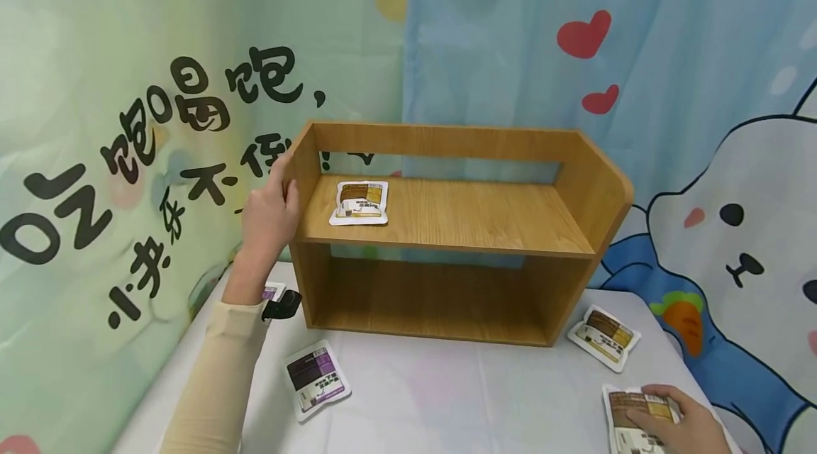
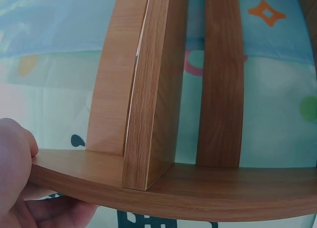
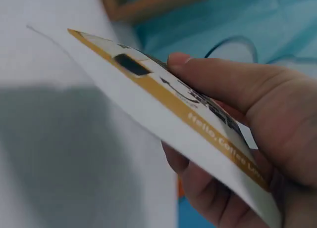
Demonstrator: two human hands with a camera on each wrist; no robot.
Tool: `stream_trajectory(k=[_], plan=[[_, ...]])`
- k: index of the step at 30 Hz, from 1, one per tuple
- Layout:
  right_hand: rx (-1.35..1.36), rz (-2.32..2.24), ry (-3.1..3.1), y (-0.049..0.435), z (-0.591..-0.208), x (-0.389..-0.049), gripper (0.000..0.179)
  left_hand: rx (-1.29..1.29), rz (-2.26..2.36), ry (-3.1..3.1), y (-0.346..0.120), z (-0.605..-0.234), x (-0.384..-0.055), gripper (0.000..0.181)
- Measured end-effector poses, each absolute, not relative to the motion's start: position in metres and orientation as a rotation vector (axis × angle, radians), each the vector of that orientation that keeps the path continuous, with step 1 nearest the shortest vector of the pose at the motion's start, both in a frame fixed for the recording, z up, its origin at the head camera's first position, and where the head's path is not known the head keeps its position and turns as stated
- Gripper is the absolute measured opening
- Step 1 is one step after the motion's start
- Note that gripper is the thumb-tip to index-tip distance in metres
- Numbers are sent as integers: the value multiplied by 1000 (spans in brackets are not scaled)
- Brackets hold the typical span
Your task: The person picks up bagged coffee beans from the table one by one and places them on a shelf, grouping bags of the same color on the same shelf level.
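Observation:
A two-tier wooden shelf (image 1: pixel 447 213) stands on the white table. My left hand (image 1: pixel 271 209) grips the upper edge of its left side panel; in the left wrist view the thumb and fingers wrap the board (image 2: pixel 198 205). At the lower right, my right hand (image 1: pixel 686 425) holds a brown-and-white coffee packet (image 1: pixel 628 415) by one side. The right wrist view shows this packet (image 3: pixel 168 104) tilted above the white surface, thumb on the printed face and fingers underneath. A similar brown packet (image 1: pixel 360 203) lies on the left of the upper tier.
Another brown packet (image 1: pixel 604 338) lies right of the shelf. A purple-and-black packet (image 1: pixel 317 379) lies on the table (image 1: pixel 415 397) at front left, and one more purple packet (image 1: pixel 274 291) is partly hidden behind the left wrist. Printed curtains (image 1: pixel 498 35) hang behind and at the sides.

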State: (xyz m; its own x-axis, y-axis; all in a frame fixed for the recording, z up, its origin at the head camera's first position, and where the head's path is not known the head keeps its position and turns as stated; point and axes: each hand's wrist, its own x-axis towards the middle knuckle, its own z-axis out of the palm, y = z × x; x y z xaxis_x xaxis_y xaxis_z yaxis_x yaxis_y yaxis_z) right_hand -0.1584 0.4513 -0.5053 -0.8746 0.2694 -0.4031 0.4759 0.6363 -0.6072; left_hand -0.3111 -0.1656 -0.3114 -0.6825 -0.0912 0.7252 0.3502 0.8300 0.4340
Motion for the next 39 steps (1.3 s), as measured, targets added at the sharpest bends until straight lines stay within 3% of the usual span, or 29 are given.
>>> stream_trajectory(k=[6, 18, 26, 39], plan=[[532, -1156, 2811, 399, -440, -163, 91, -179, -719, -2227, -165, -308, -310, 43], [260, -1429, 3007, 329, -363, -170, 63, -174, -728, -2249, -163, -311, -310, 43], [46, -1574, 3036, 283, -322, -197, 59, -173, -723, -2248, -164, -312, -309, 43], [-143, -1746, 2893, 211, -284, -277, 63, -162, -716, -2264, -165, -311, -310, 44]])
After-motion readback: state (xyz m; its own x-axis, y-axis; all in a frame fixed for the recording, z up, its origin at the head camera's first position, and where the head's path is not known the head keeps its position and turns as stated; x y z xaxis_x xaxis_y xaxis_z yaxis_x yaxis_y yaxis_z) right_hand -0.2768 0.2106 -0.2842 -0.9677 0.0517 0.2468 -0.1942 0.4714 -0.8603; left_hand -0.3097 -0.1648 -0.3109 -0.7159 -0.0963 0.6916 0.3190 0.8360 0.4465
